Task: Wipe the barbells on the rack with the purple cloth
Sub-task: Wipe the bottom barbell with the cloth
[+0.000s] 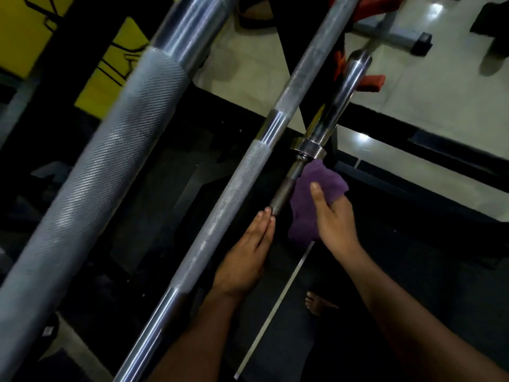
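Three steel barbells run diagonally from lower left to upper right. The nearest, thick knurled bar [91, 172] fills the left. A middle barbell [237, 177] has knurled and smooth sections. A third, shorter barbell [286, 188] with a collar and chrome sleeve [341, 95] lies to the right. My right hand [334, 221] grips the purple cloth [314, 188] and presses it against this bar's shaft just below the collar. My left hand [248, 252] has straight fingers, its fingertips touching the same shaft's lower part.
A dark rubber floor lies below, with a pale tiled floor [413, 86] at the upper right. A yellow and black wall [27, 31] is at the upper left. Red equipment [371, 81] and a grey bench frame [396, 37] stand beyond. My bare foot [316, 301] shows below.
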